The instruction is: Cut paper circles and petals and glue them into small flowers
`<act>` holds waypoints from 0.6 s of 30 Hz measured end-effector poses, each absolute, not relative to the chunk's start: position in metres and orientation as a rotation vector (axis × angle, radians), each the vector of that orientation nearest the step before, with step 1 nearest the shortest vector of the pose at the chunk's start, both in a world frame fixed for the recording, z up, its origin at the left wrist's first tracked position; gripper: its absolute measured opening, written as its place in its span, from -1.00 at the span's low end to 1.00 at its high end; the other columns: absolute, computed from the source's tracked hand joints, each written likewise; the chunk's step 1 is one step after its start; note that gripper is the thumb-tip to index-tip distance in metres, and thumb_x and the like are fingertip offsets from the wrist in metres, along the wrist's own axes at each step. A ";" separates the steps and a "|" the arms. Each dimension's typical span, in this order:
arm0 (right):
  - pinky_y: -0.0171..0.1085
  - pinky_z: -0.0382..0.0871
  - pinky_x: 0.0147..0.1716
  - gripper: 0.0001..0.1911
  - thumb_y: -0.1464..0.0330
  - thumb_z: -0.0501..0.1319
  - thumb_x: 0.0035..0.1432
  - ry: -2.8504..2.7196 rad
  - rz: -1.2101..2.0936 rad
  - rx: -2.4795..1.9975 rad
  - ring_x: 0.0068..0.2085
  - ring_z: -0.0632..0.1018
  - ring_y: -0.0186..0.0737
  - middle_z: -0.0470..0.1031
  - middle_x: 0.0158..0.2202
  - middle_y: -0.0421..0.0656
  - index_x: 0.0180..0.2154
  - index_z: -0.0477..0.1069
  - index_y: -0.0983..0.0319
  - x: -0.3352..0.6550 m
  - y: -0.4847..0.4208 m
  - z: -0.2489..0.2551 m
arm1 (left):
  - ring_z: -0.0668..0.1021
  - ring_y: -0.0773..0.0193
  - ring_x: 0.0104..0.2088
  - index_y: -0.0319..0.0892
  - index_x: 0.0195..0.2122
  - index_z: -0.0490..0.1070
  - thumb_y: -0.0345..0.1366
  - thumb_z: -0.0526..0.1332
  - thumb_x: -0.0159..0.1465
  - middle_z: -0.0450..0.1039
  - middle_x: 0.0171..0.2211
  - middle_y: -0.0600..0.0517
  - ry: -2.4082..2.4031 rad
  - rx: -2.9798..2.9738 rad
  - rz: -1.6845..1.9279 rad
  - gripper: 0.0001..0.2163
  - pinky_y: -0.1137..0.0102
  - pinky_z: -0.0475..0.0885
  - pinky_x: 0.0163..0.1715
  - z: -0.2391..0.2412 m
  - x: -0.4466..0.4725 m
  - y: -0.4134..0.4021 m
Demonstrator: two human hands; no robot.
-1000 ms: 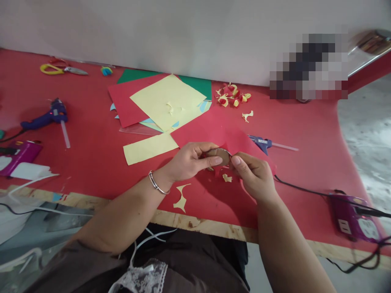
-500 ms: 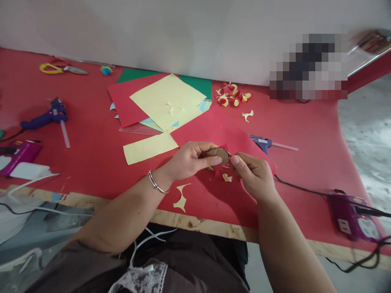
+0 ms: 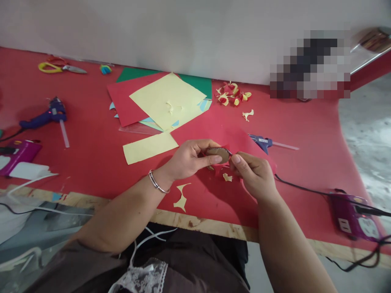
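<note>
My left hand (image 3: 194, 159) holds a round brown disc, which looks like cardboard (image 3: 218, 154), its thumb flat on the face and the fingers behind. At the disc's right edge my right hand (image 3: 252, 171) is closed in a pinch; a thin dark strip runs along the rim to its fingertips, and what else it may hold is hidden. Below lie red paper (image 3: 214, 126) and a small cream paper scrap (image 3: 227, 177). Nearer the table edge is a longer cream scrap (image 3: 181, 198).
Stacked coloured sheets (image 3: 168, 97) and a cream strip (image 3: 149, 148) lie left of centre. Glue guns (image 3: 259, 141) (image 3: 51, 113) rest on both sides, with purple power strips (image 3: 354, 215) and cords. Scissors (image 3: 62, 68) and a pile of red and yellow curled pieces (image 3: 232, 94) lie behind.
The disc has tilted slightly in my left hand, showing more of its upper rim. Both hands otherwise keep almost the same place and grip.
</note>
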State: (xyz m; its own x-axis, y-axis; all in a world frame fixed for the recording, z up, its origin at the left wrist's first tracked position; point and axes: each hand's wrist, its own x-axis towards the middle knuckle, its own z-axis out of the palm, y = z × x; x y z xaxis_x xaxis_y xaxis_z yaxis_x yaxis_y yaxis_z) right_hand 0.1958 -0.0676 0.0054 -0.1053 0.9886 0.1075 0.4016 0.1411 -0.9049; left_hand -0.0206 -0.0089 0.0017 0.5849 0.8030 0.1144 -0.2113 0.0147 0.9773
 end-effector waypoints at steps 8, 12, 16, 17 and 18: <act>-0.27 0.11 -0.49 -0.30 -0.19 0.15 0.44 -1.653 0.918 -1.404 -0.52 0.25 -0.36 0.24 -0.57 -0.25 -0.53 0.30 0.19 0.197 -0.068 0.005 | 0.61 0.33 -0.35 -0.18 -0.22 0.63 -0.15 0.52 0.28 0.59 -0.38 0.06 0.569 1.321 0.824 -0.78 0.42 0.60 -0.27 0.005 -0.022 -0.007; -0.26 0.10 -0.50 -0.30 -0.20 0.14 0.44 -1.670 0.908 -1.402 -0.52 0.24 -0.35 0.23 -0.58 -0.25 -0.53 0.28 0.19 0.195 -0.068 0.007 | 0.61 0.33 -0.35 -0.19 -0.18 0.64 -0.16 0.51 0.29 0.62 -0.35 0.04 0.582 1.325 0.786 -0.78 0.42 0.60 -0.26 0.007 -0.025 -0.007; -0.26 0.08 -0.50 -0.29 -0.21 0.14 0.44 -1.680 0.904 -1.408 -0.52 0.21 -0.36 0.18 -0.58 -0.26 -0.54 0.24 0.18 0.194 -0.067 0.009 | 0.62 0.32 -0.33 -0.18 -0.14 0.65 -0.17 0.50 0.30 0.64 -0.33 0.03 0.597 1.349 0.772 -0.78 0.41 0.59 -0.25 0.007 -0.027 -0.007; -0.26 0.07 -0.50 -0.28 -0.21 0.14 0.43 -1.681 0.904 -1.410 -0.52 0.21 -0.35 0.17 -0.58 -0.26 -0.55 0.23 0.18 0.194 -0.067 0.009 | 0.62 0.31 -0.33 -0.18 -0.13 0.65 -0.18 0.50 0.30 0.65 -0.33 0.02 0.595 1.363 0.770 -0.78 0.41 0.58 -0.25 0.007 -0.027 -0.007; -0.26 0.07 -0.51 -0.28 -0.22 0.14 0.43 -1.681 0.905 -1.411 -0.52 0.20 -0.35 0.17 -0.58 -0.26 -0.55 0.22 0.18 0.194 -0.067 0.009 | 0.62 0.31 -0.32 -0.18 -0.13 0.65 -0.18 0.49 0.31 0.66 -0.32 0.01 0.597 1.379 0.767 -0.78 0.41 0.58 -0.24 0.007 -0.028 -0.006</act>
State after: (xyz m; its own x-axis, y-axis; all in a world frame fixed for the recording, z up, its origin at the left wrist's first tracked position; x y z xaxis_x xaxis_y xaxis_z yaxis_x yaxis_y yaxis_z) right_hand 0.1936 -0.0672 0.0092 -0.1121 0.9884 0.1023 0.4588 0.1428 -0.8770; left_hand -0.0285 -0.0063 0.0072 0.6299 0.7741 0.0632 -0.1289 0.0240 0.9914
